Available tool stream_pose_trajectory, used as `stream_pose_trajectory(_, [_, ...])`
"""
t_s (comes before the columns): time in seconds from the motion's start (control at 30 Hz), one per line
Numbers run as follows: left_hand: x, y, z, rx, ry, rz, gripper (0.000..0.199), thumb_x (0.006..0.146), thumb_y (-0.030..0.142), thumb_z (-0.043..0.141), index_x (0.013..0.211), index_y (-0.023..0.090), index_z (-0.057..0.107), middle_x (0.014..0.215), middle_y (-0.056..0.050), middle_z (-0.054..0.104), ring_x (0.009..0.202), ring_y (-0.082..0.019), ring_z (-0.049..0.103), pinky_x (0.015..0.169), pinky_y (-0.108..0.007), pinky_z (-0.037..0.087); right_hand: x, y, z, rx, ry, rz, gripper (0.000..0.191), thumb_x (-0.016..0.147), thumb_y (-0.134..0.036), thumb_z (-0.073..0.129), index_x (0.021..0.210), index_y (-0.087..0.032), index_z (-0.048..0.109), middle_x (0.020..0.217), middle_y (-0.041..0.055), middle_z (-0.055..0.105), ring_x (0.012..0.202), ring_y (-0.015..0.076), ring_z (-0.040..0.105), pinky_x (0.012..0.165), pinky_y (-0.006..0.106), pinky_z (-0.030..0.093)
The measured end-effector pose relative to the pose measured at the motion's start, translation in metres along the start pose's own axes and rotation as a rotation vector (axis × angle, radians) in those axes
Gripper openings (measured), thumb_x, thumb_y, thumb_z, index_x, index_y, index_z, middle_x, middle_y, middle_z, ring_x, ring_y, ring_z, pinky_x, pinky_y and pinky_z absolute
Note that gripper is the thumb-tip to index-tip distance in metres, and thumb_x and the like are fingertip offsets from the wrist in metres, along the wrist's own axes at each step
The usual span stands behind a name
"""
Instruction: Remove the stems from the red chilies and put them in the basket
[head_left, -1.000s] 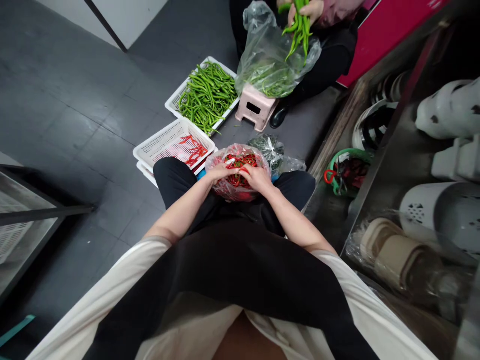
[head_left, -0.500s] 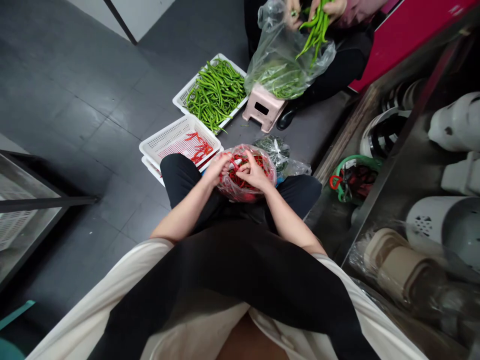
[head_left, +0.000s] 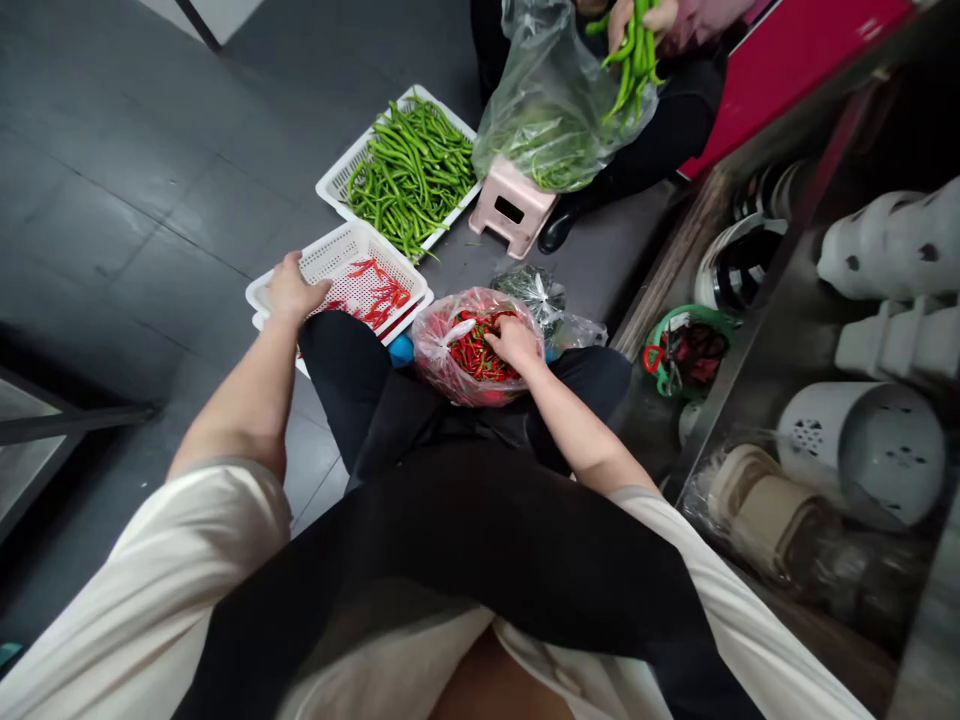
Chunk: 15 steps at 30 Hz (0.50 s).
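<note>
My left hand (head_left: 294,288) is at the left rim of a white plastic basket (head_left: 330,260), its fingers curled over the edge and its thumb on the inner side. A small heap of red chili peppers (head_left: 379,292) lies in that basket. Between my knees, an open clear plastic bag (head_left: 435,345) is full of red chilies with green stems (head_left: 480,355). My right hand (head_left: 517,345) reaches into this bag, fingers closed among the chilies; its fingertips are partly hidden.
A white basket of green peppers (head_left: 412,175) stands beyond. Across from me a person's hands (head_left: 637,20) hold green peppers above a plastic bag (head_left: 540,110) by a pink stool (head_left: 514,205). A tied bag of greens (head_left: 529,290) lies nearby. Shelves with white pots (head_left: 832,430) line the right.
My left hand has left the bag and moved left to the basket's rim. My right hand stays at the chilies, now lower in the bag. The view has shifted slightly.
</note>
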<state>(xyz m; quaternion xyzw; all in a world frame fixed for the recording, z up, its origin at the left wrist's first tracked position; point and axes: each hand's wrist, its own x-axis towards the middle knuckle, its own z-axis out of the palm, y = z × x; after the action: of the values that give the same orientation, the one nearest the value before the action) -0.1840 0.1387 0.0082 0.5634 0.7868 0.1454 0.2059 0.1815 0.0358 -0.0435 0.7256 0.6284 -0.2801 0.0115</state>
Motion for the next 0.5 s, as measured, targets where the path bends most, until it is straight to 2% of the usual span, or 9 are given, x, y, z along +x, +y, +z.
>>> stream_pose_trajectory(0.07, [-0.022, 0.026, 0.013, -0.086, 0.021, 0.021, 0.035, 0.080, 0.018, 0.060, 0.114, 0.013, 0.057, 0.105, -0.010, 0.066, 0.102, -0.023, 0.060, 0.098, -0.040, 0.045, 0.001, -0.019, 0.004, -0.080, 0.014, -0.014, 0.046, 0.086, -0.047, 0.062, 0.120, -0.017, 0.056, 0.122, 0.0174, 0.059, 0.106, 0.0293, 0.061, 0.088, 0.041, 0.049])
stream_pose_trajectory(0.1, [-0.036, 0.042, 0.022, -0.163, -0.051, 0.073, 0.029, 0.082, 0.018, 0.055, 0.110, 0.014, 0.060, 0.100, -0.008, 0.068, 0.097, -0.020, 0.062, 0.093, -0.036, 0.048, 0.000, -0.027, 0.007, -0.105, 0.013, -0.035, 0.053, 0.085, -0.050, 0.062, 0.124, -0.017, 0.053, 0.125, 0.0182, 0.057, 0.107, 0.0299, 0.060, 0.088, 0.042, 0.049])
stream_pose_trajectory(0.13, [-0.051, 0.057, 0.032, -0.233, -0.197, 0.137, 0.025, 0.084, 0.018, 0.051, 0.106, 0.014, 0.063, 0.096, -0.007, 0.070, 0.091, -0.019, 0.064, 0.088, -0.033, 0.050, -0.001, -0.034, 0.010, -0.125, 0.007, -0.059, 0.058, 0.084, -0.053, 0.063, 0.128, -0.017, 0.050, 0.127, 0.0185, 0.055, 0.108, 0.0300, 0.060, 0.089, 0.041, 0.049])
stream_pose_trajectory(0.23, [-0.094, 0.090, 0.070, -0.294, -0.903, 0.218, 0.019, 0.081, 0.018, 0.052, 0.089, 0.016, 0.069, 0.086, -0.006, 0.073, 0.079, -0.015, 0.067, 0.077, -0.027, 0.053, -0.005, -0.046, 0.022, -0.187, -0.029, -0.103, 0.070, 0.081, -0.056, 0.066, 0.137, -0.022, 0.042, 0.131, 0.0185, 0.049, 0.111, 0.0311, 0.057, 0.088, 0.042, 0.049])
stream_pose_trajectory(0.27, [-0.105, 0.095, 0.084, -0.241, -1.066, 0.189, 0.018, 0.080, 0.017, 0.052, 0.083, 0.016, 0.070, 0.084, -0.006, 0.074, 0.076, -0.015, 0.068, 0.074, -0.026, 0.053, -0.005, -0.048, 0.026, -0.211, -0.037, -0.116, 0.070, 0.080, -0.053, 0.067, 0.139, -0.025, 0.041, 0.132, 0.0181, 0.047, 0.112, 0.0319, 0.055, 0.087, 0.042, 0.049])
stream_pose_trajectory(0.3, [-0.114, 0.097, 0.096, -0.175, -1.135, 0.150, 0.016, 0.078, 0.015, 0.053, 0.079, 0.016, 0.069, 0.081, -0.006, 0.074, 0.073, -0.015, 0.068, 0.071, -0.025, 0.053, -0.005, -0.049, 0.029, -0.231, -0.040, -0.130, 0.068, 0.081, -0.050, 0.067, 0.140, -0.027, 0.041, 0.132, 0.0177, 0.046, 0.113, 0.0325, 0.054, 0.086, 0.042, 0.049])
stream_pose_trajectory(0.33, [-0.121, 0.096, 0.108, -0.123, -1.134, 0.108, 0.014, 0.075, 0.014, 0.055, 0.075, 0.016, 0.069, 0.078, -0.006, 0.073, 0.070, -0.015, 0.067, 0.070, -0.024, 0.053, -0.005, -0.049, 0.031, -0.244, -0.036, -0.145, 0.063, 0.083, -0.044, 0.066, 0.140, -0.029, 0.041, 0.132, 0.0172, 0.046, 0.114, 0.0326, 0.053, 0.086, 0.042, 0.049])
stream_pose_trajectory(0.4, [-0.128, 0.090, 0.126, -0.131, -0.994, 0.027, 0.011, 0.071, 0.011, 0.058, 0.071, 0.016, 0.067, 0.070, -0.005, 0.071, 0.064, -0.014, 0.066, 0.068, -0.023, 0.053, -0.003, -0.046, 0.033, -0.237, -0.015, -0.159, 0.052, 0.088, -0.033, 0.059, 0.138, -0.029, 0.045, 0.130, 0.0170, 0.047, 0.113, 0.0317, 0.053, 0.085, 0.041, 0.049])
stream_pose_trajectory(0.5, [-0.129, 0.080, 0.131, -0.379, -0.770, -0.065, 0.011, 0.068, 0.008, 0.062, 0.071, 0.018, 0.067, 0.057, -0.002, 0.064, 0.053, -0.013, 0.060, 0.063, -0.023, 0.051, 0.000, -0.037, 0.030, -0.161, -0.013, -0.175, 0.043, 0.087, -0.021, 0.053, 0.129, -0.025, 0.055, 0.124, 0.0183, 0.052, 0.104, 0.0291, 0.057, 0.084, 0.040, 0.048])
